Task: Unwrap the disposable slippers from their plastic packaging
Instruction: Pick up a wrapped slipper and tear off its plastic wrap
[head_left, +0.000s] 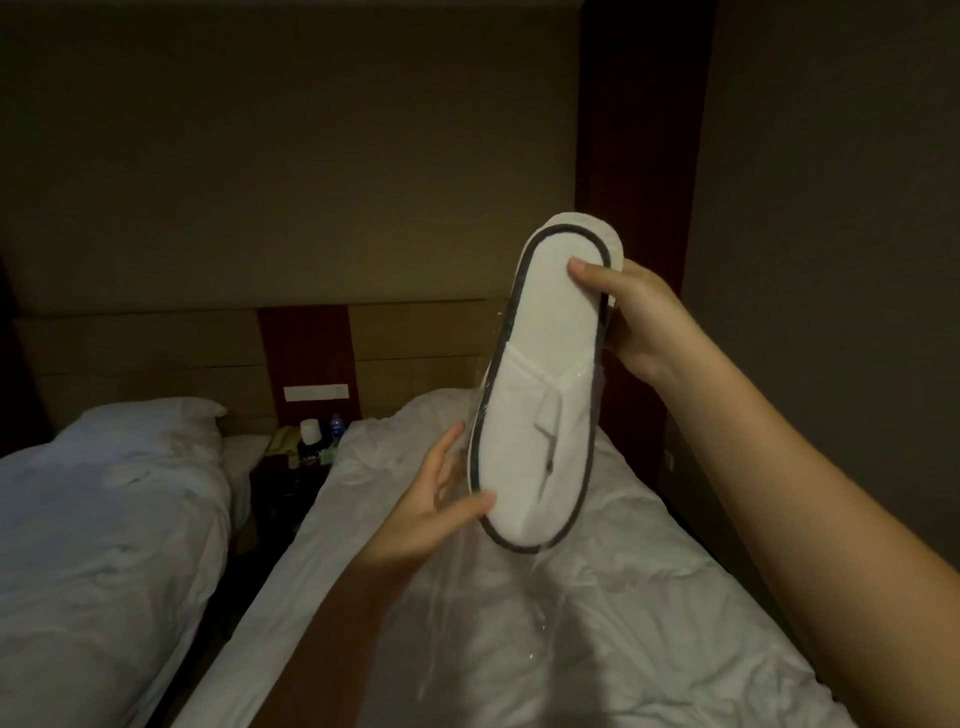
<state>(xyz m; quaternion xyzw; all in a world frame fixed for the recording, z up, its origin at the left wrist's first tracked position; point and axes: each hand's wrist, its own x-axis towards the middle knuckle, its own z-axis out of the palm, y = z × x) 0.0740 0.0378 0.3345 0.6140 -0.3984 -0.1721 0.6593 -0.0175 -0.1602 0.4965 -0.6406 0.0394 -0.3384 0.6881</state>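
Observation:
White disposable slippers (550, 374) with a dark edge trim are held upright in the air over the right bed, heel end up. A second slipper's edge shows behind the front one at the top. My right hand (631, 317) grips the heel end, thumb on the front. My left hand (441, 504) holds the toe end, thumb against the trim, fingers behind. Clear plastic packaging (452, 587) covers the toe half and hangs loose below it, down toward the sheet.
Two beds with crumpled white sheets: the right bed (623, 623) below my hands, the left bed (104, 519) beside it. Between them a dark nightstand (291, 473) carries a telephone, a cup and a water bottle. A wooden headboard runs behind.

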